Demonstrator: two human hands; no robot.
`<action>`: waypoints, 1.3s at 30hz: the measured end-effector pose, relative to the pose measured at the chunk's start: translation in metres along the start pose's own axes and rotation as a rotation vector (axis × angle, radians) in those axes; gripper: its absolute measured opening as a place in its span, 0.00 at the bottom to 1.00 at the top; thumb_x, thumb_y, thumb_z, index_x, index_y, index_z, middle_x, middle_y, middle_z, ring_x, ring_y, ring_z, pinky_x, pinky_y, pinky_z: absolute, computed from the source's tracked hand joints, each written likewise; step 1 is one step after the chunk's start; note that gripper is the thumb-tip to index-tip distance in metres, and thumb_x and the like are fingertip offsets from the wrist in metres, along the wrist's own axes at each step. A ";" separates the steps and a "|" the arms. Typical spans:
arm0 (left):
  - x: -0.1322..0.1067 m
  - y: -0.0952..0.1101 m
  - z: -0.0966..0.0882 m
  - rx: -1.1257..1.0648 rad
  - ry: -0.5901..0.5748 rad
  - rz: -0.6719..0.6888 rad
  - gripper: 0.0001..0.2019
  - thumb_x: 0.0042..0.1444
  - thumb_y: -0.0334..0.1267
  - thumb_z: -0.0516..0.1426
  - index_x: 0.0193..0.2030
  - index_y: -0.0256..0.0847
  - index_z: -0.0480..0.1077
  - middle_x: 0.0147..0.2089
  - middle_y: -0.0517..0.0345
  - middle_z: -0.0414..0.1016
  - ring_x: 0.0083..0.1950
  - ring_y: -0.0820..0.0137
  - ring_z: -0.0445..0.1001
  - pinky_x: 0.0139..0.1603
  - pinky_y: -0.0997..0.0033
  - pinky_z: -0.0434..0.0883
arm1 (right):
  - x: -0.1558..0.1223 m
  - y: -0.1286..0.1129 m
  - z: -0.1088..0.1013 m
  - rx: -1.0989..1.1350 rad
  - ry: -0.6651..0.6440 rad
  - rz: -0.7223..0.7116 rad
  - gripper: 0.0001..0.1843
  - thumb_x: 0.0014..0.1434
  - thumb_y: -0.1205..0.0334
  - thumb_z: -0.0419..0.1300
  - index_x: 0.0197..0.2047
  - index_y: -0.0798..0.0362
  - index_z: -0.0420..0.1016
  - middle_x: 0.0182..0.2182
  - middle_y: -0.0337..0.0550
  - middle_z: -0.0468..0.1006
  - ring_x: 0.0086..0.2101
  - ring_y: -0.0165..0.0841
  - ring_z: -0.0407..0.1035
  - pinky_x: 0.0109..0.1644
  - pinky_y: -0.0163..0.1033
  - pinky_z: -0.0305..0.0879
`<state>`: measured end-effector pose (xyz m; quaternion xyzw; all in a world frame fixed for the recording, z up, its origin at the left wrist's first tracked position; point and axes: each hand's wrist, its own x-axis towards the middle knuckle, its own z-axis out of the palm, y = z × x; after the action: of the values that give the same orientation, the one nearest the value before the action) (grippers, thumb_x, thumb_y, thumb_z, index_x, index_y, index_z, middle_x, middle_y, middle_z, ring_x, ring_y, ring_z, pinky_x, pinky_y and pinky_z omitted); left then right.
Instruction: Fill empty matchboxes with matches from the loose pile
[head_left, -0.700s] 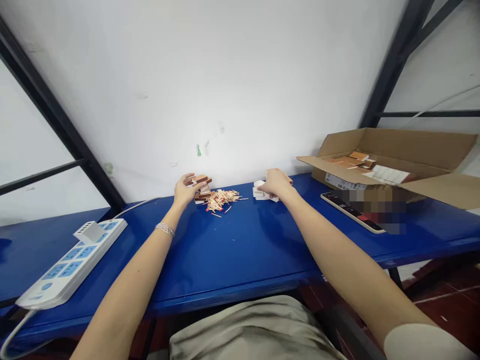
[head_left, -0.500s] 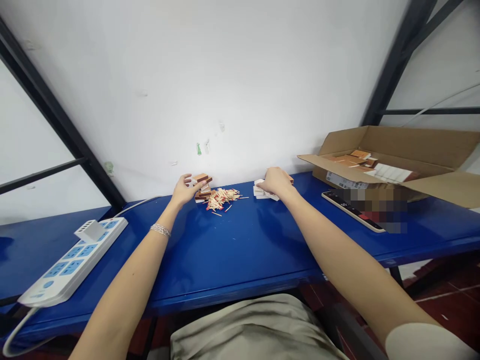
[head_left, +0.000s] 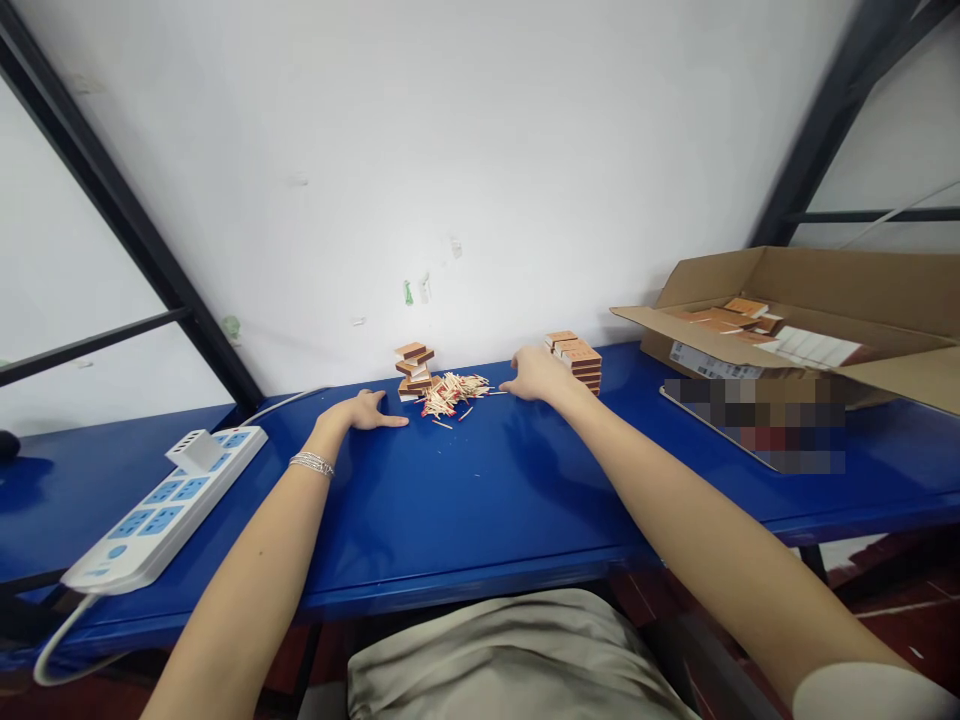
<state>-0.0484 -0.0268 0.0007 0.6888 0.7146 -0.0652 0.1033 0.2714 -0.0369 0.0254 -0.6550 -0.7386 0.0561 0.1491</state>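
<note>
My left hand (head_left: 358, 410) lies flat on the blue table (head_left: 465, 520), holding nothing, just left of a loose pile of red-tipped matchsticks (head_left: 451, 395). Behind the pile stands a small, uneven stack of brown matchboxes (head_left: 414, 368). My right hand (head_left: 536, 377) rests on the tabletop with empty fingers, close to the pile's right end. Directly beside that hand sits a second, neater stack of matchboxes (head_left: 577, 360). A few stray matchsticks lie scattered around the pile.
A white power strip (head_left: 161, 510) with blue sockets lies at the left, its cable (head_left: 56, 640) trailing off the table. An open cardboard box (head_left: 787, 290) holding matchboxes stands at the right, beside a pixelated flat device (head_left: 750, 425). A white wall rises behind the table.
My left hand has dropped from the stack down to the tabletop. My right hand has left the white pieces, and a tidy matchbox stack now shows beside it.
</note>
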 end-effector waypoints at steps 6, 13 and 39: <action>0.000 0.000 0.001 0.011 -0.010 0.010 0.61 0.37 0.75 0.51 0.71 0.34 0.45 0.71 0.36 0.47 0.68 0.48 0.56 0.63 0.58 0.60 | 0.010 0.012 0.003 -0.066 -0.005 0.043 0.25 0.49 0.54 0.66 0.48 0.61 0.76 0.47 0.59 0.77 0.47 0.45 0.71 0.45 0.42 0.67; -0.001 0.002 0.001 0.034 -0.028 -0.015 0.60 0.38 0.75 0.51 0.72 0.36 0.43 0.73 0.38 0.41 0.69 0.48 0.52 0.64 0.57 0.59 | 0.017 0.018 0.002 -0.045 0.077 0.090 0.18 0.53 0.59 0.63 0.44 0.62 0.78 0.43 0.61 0.78 0.46 0.46 0.72 0.43 0.42 0.67; -0.013 -0.004 0.025 -0.021 0.108 0.047 0.54 0.46 0.75 0.43 0.72 0.37 0.43 0.73 0.43 0.37 0.73 0.48 0.36 0.69 0.50 0.45 | -0.032 -0.017 -0.019 0.219 -0.544 -0.560 0.15 0.50 0.54 0.64 0.36 0.57 0.82 0.26 0.43 0.79 0.20 0.27 0.68 0.27 0.32 0.63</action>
<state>-0.0510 -0.0459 -0.0206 0.7066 0.7035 -0.0178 0.0732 0.2640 -0.0731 0.0431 -0.3698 -0.8907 0.2630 0.0265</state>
